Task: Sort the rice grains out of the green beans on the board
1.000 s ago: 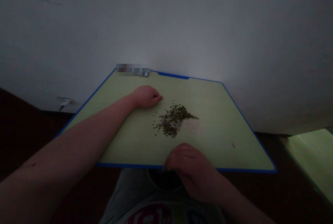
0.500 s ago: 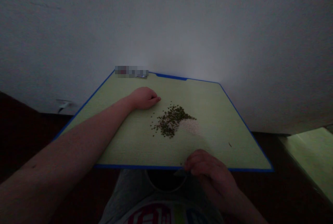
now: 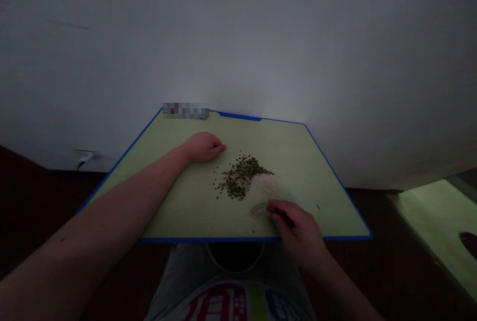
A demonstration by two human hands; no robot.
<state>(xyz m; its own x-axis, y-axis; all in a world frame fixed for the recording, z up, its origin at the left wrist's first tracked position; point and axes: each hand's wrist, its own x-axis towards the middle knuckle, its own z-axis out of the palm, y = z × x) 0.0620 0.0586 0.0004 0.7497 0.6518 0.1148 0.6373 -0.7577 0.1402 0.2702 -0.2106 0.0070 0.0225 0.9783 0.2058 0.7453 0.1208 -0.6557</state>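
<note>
A pile of small dark green beans (image 3: 244, 174) lies on the pale yellow tabletop (image 3: 179, 219), its edge scattered into single beans. Against its right side sits a heap of whitish grains (image 3: 265, 183), partly mixed with it. My left hand (image 3: 203, 147) rests closed on the table beyond and left of the pile, touching none of it; nothing shows in its fingers. In the pinch of my right hand (image 3: 294, 221) is a small translucent spoon-like tool (image 3: 258, 208), blurred, near the front of the whitish heap.
Below the table's blue front edge, a round dark container (image 3: 235, 259) stands between my legs. One stray bean (image 3: 253, 231) lies near that edge, and a thin dark sliver (image 3: 318, 206) to the right. A blurred-out item (image 3: 185, 111) is at the back left corner, by the wall (image 3: 238, 38).
My right hand has moved forward with the translucent tool, from over the container at the front edge to the tabletop near the whitish grains. The left hand stays put. The view has shifted slightly.
</note>
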